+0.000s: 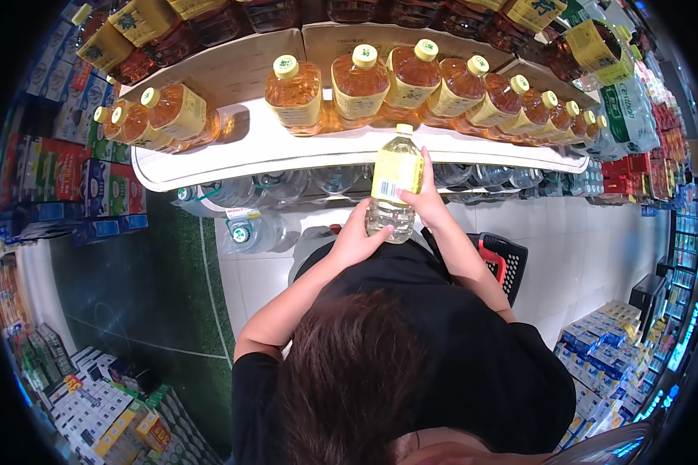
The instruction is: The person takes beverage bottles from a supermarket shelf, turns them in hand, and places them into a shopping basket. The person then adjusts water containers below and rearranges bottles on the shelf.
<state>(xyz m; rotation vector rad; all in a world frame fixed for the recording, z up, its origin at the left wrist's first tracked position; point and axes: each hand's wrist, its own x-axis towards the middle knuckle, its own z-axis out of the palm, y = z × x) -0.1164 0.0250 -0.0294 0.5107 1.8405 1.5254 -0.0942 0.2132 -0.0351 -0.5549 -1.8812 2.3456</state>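
A clear plastic bottle (394,180) of pale liquid, with a yellow label and yellow cap, is held upright in front of my chest. The fingers of my left hand (357,239) wrap round its lower part, and the thumb lies across the base. Higher up, my right hand (424,200) grips the right side, its thumb on the label near the barcode. Just beyond the bottle is the white shelf (248,159), where a row of amber drink bottles (361,87) with yellow caps stands. A gap separates the amber bottles on the left from the longer row.
Large water bottles (337,180) fill the level below the shelf, and a wrapped pack (254,231) lies on the floor at left. To my right sits a black and red basket (504,260). Stacked cartons (609,356) line the right side; more boxes (101,403) are at lower left.
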